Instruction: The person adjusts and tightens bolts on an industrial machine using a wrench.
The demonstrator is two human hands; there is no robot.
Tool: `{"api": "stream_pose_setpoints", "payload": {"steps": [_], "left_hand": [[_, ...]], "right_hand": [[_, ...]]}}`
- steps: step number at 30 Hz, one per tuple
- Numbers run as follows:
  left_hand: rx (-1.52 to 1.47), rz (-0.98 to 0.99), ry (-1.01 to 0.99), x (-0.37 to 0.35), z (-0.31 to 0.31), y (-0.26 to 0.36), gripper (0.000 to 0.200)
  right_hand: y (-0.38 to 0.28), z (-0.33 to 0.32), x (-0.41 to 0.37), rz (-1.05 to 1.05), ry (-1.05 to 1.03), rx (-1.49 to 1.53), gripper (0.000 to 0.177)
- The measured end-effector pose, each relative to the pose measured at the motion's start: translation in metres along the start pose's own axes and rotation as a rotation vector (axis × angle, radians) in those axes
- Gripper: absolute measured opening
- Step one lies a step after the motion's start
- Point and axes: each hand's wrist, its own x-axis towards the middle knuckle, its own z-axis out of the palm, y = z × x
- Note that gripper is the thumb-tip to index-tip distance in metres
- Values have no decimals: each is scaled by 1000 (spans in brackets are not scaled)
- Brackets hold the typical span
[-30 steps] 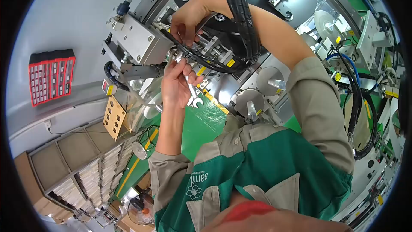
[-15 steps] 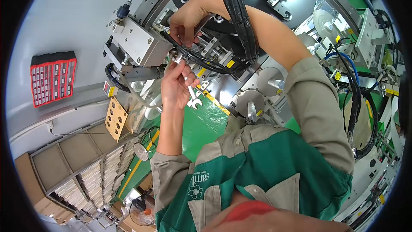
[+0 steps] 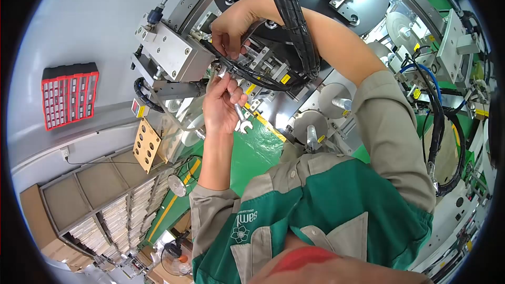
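Note:
My left hand (image 3: 221, 106) is closed around a silver wrench (image 3: 240, 113). The wrench's open jaw points down below the fingers, and its upper part lies under my hand. The thumb and index fingertips are raised to a small metal fitting (image 3: 219, 67) beside the machine's black cables (image 3: 252, 76). Just above, my right hand (image 3: 230, 34) reaches in from the right, behind a thick black cable bundle (image 3: 294, 21). Its fingers are curled down at the metal mechanism; what they grip is hidden.
A metal block (image 3: 172, 52) juts out left of my hands. Round discs with spindles (image 3: 311, 129) sit to the lower right. A red parts rack (image 3: 69, 96) hangs on the wall, above shelving (image 3: 100, 194) at the lower left.
The whole view has shifted slightly, with the scene moving a little right. The wrench is tilted slightly differently in my left hand. My right hand keeps its place at the mechanism.

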Motion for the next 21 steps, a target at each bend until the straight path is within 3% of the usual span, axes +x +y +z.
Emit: {"api": "stream_pose_setpoints", "payload": {"steps": [21], "left_hand": [[8,-68,-19,0,-5,7,9]], "right_hand": [[-2,-2,-2,-12,-10,-30,32]]}}
